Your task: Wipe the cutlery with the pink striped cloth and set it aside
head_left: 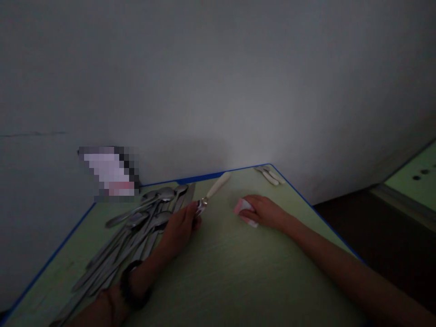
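Note:
My left hand [180,229] is closed on the metal end of a utensil with a white handle [218,185], which points away toward the table's far edge. The hand rests beside a heap of metal spoons and knives [136,227] on the left of the pale green table [221,272]. My right hand [267,211] lies on the table to the right, fingers curled round a small pink and white cloth or sponge [242,210]. A dark band sits on my left wrist.
Two white-handled utensils [270,175] lie at the table's far right corner. A blue rim [204,176] edges the table, set against a grey wall. A blurred object [111,172] stands at the back left. Another green surface [415,175] shows at the right, dark floor between.

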Demonstrator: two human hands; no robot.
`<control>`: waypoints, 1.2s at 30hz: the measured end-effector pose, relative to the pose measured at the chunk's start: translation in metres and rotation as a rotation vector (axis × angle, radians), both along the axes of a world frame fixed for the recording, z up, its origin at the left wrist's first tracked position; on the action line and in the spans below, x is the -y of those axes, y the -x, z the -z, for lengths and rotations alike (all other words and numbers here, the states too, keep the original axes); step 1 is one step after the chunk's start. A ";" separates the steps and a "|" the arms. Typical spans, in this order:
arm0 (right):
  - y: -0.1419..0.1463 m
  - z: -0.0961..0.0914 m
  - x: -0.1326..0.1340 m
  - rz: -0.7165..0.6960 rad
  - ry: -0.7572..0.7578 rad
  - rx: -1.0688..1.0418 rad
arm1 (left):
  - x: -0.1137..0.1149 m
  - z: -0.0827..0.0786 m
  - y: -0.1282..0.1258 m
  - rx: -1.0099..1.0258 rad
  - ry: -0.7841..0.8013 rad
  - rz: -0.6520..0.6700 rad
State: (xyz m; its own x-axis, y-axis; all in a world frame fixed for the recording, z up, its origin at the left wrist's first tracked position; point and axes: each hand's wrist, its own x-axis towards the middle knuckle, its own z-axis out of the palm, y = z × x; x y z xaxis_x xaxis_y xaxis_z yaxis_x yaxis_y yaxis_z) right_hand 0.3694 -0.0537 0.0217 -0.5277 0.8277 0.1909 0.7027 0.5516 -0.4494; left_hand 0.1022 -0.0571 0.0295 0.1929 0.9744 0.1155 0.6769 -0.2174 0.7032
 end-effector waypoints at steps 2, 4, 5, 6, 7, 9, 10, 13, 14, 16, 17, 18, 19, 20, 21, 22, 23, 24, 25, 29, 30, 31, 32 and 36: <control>0.011 0.000 0.002 -0.038 0.042 -0.155 | 0.000 0.002 0.000 0.013 -0.005 -0.017; 0.017 -0.003 0.003 -0.078 0.102 -0.332 | 0.000 0.003 0.000 -0.005 -0.016 -0.005; 0.019 -0.006 0.002 -0.081 0.117 -0.416 | 0.000 0.004 0.000 -0.022 -0.019 0.014; 0.019 -0.009 0.002 -0.069 0.134 -0.496 | 0.000 0.005 0.000 -0.041 -0.021 0.040; 0.019 -0.012 0.001 -0.044 0.151 -0.565 | -0.001 0.005 0.000 -0.062 -0.022 0.071; 0.019 -0.018 0.000 0.013 0.211 -0.643 | -0.001 0.006 0.000 -0.097 -0.016 0.142; 0.020 -0.019 0.000 0.031 0.243 -0.640 | -0.002 0.006 0.000 -0.108 -0.018 0.174; 0.024 -0.021 0.001 0.024 0.311 -0.527 | -0.002 0.007 0.000 -0.104 -0.033 0.245; 0.024 -0.021 0.001 0.020 0.325 -0.491 | -0.002 0.008 0.000 -0.096 -0.038 0.250; 0.021 -0.021 -0.002 0.038 0.330 -0.460 | -0.002 0.009 -0.001 -0.077 -0.054 0.202; 0.016 -0.021 -0.005 0.070 0.312 -0.460 | -0.002 0.010 -0.001 -0.067 -0.059 0.165; 0.010 -0.021 -0.009 0.113 0.270 -0.460 | -0.002 0.010 -0.002 -0.055 -0.065 0.132; 0.002 -0.021 -0.013 0.170 0.200 -0.445 | -0.002 0.010 -0.003 -0.041 -0.069 0.111; -0.007 -0.020 -0.017 0.249 0.115 -0.409 | -0.002 0.011 -0.004 -0.024 -0.067 0.111; -0.015 -0.017 -0.022 0.324 0.027 -0.346 | -0.002 0.011 -0.004 -0.008 -0.063 0.129; -0.024 -0.014 -0.025 0.382 -0.063 -0.271 | -0.002 0.011 -0.005 0.005 -0.059 0.156; -0.032 -0.010 -0.028 0.429 -0.158 -0.192 | -0.002 0.011 -0.005 0.011 -0.059 0.185; -0.038 -0.006 -0.029 0.468 -0.215 -0.090 | -0.002 0.010 -0.005 0.005 -0.059 0.214; -0.042 0.000 -0.029 0.520 -0.245 0.026 | -0.001 0.009 -0.005 -0.012 -0.059 0.243; -0.046 0.014 -0.027 0.659 -0.272 0.367 | 0.003 0.005 -0.003 -0.100 -0.058 0.334; -0.045 0.015 -0.027 0.679 -0.274 0.408 | 0.004 0.004 -0.003 -0.112 -0.057 0.351; -0.043 0.014 -0.027 0.694 -0.275 0.436 | 0.005 0.004 -0.003 -0.122 -0.056 0.366; -0.041 0.014 -0.028 0.701 -0.276 0.457 | 0.006 0.003 -0.003 -0.134 -0.055 0.379; -0.034 0.010 -0.031 0.690 -0.305 0.497 | 0.008 0.003 -0.003 -0.187 -0.066 0.399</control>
